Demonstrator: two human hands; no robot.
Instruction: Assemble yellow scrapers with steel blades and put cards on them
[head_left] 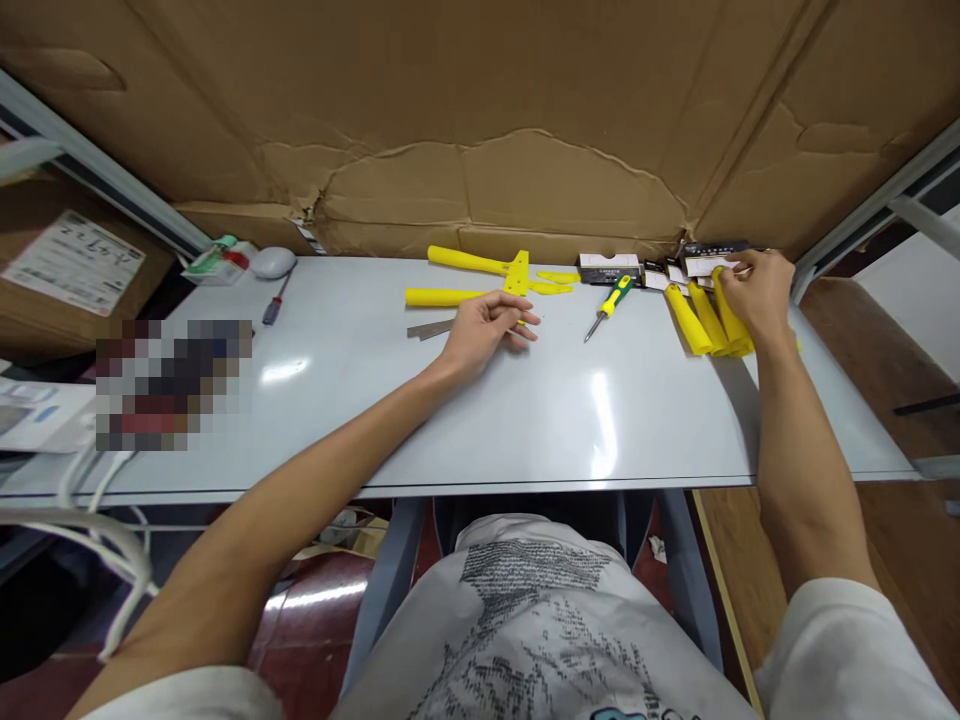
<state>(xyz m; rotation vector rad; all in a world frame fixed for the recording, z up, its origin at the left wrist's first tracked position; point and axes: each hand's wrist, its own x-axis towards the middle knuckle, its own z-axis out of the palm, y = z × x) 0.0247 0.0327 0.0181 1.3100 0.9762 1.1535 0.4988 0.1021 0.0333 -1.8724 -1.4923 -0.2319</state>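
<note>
My left hand [491, 330] rests on the table just in front of yellow tool parts, its fingers loosely bent and apart, holding nothing I can see. Behind it lie two yellow handles [446, 298] joined to a yellow bracket-like piece [517, 275], with flat yellow pieces [555, 287] at its right. Thin grey metal strips [431, 329] reach out beside the wrist. My right hand [759, 285] is at the far right, fingertips pinched together at the upper end of a row of yellow tubes [688, 322], against small black-and-white boxes [709, 262]. Whatever is between those fingertips is hidden.
A green-and-yellow screwdriver [611, 305] lies between the hands, near a box [609, 268]. Leftward are another screwdriver [274, 302], a white rounded object [273, 262] and a blurred-out patch. Cardboard [480, 120] walls the back; white cables [127, 560] hang at the left edge.
</note>
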